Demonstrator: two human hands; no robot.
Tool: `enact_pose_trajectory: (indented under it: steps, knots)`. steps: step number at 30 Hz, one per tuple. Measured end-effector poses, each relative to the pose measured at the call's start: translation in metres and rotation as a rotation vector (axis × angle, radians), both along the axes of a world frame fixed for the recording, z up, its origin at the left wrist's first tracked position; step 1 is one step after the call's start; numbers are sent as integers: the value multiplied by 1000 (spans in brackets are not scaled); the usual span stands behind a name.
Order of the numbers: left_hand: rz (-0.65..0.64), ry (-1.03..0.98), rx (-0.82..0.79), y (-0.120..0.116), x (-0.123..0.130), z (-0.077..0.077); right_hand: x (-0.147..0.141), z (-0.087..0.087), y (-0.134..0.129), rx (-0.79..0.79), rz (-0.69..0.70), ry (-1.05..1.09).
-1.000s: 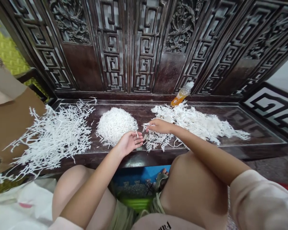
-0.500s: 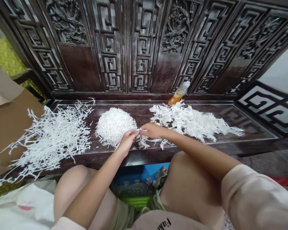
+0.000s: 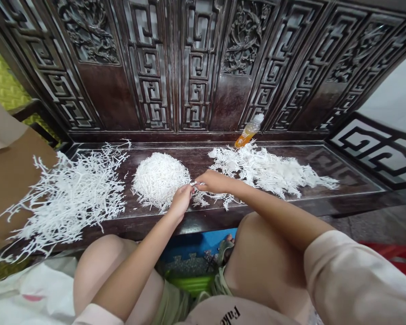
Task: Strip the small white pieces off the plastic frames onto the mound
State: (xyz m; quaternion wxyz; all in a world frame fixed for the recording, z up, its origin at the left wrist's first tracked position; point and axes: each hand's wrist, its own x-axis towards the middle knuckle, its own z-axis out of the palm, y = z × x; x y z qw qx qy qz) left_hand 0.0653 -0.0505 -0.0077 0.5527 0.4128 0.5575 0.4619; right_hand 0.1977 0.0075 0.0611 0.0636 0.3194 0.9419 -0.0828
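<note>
Three white piles on one bench (image 3: 199, 158): left pile (image 3: 77, 194), middle pile (image 3: 160, 177), right pile (image 3: 274, 171).
Person's left hand (image 3: 180, 202) and right hand (image 3: 215, 181), fingertips pinched on one white sprig (image 3: 196, 183), beside the middle pile. One bottle (image 3: 248, 132), label illegible; shirt (image 3: 203, 315) lettering: "Fake".

Showing a dark carved backrest (image 3: 232, 99) along the back edge of the worktop (image 3: 196, 155), and a fretwork armrest (image 3: 372, 140) at its right end before a pale wall (image 3: 399, 99). Revealing a yellow textured surface (image 3: 3, 81) past the back left corner, blue matting (image 3: 192, 245) below the front edge. Reflecting fretwork faintly near the right end.
</note>
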Motion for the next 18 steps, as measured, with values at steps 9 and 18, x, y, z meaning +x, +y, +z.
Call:
enact_pose_trajectory:
  steps: [9, 18]
  knots:
    - [252, -11, 192, -5, 10, 20, -11, 8, 5, 80, -30, 93]
    - [153, -630, -55, -12, -12, 26, 54, 17, 28, 13, -398, 113]
